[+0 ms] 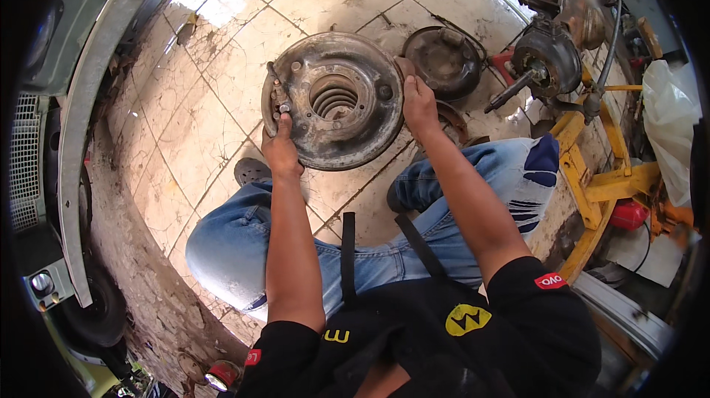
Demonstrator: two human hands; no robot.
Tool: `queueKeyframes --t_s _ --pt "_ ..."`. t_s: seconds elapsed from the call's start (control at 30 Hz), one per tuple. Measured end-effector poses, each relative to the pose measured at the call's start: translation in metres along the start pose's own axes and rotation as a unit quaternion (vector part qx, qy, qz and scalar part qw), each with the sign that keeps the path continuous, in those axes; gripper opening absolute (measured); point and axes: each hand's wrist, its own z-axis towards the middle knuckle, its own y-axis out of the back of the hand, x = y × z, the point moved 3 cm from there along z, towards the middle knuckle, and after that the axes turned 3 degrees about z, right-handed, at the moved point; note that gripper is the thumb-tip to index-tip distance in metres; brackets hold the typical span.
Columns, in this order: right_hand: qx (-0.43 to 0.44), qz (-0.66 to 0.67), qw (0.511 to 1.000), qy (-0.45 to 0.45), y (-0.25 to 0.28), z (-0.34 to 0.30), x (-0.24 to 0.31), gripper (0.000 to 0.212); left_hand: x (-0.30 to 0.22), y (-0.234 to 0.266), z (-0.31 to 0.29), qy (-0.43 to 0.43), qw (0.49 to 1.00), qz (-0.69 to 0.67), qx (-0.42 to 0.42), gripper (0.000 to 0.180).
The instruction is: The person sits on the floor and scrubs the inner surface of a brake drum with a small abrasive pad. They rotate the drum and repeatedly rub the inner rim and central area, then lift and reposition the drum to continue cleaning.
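Observation:
Both my hands hold a round, dirty brake backing plate [318, 148] up in front of me, over the tiled floor. My left hand [281, 149] is closed on its lower left edge, with the thumb near a small metal fitting [281, 95] bolted there. At the right edge, my right hand [420, 108] grips the rim, fingers partly hidden behind it. Through the plate's large centre hole a coil spring [336, 100] shows. Just beyond my right hand, a second dark round plate [447, 65] lies on the floor.
At the right a greasy axle assembly [547, 54] rests by a yellow metal stand [592, 183], with a white plastic bag [669, 117] and a red container [629, 214] alongside. To the left is a vehicle's metal bumper [100, 58]. A red lamp-like object [222, 374] lies at lower left.

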Motion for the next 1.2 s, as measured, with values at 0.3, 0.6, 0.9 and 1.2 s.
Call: queueKeyframes --t_s 0.3,0.6,0.9,1.2 --pt "-0.020 -0.074 0.996 0.038 -0.004 -0.004 0.008 0.041 -0.001 0.005 -0.001 0.027 1.000 -0.010 -0.012 0.045" --pt "-0.035 -0.061 0.997 0.030 0.006 0.009 0.016 0.038 0.011 0.005 0.007 0.023 0.999 -0.039 -0.001 0.047" --pt "0.157 -0.229 0.961 -0.006 0.024 0.000 0.055 0.051 0.002 0.000 -0.002 -0.007 1.000 -0.021 0.009 0.049" --pt "0.064 -0.104 0.990 0.076 -0.006 0.025 0.019 0.061 -0.003 -0.006 -0.008 0.013 0.999 -0.035 0.008 0.044"
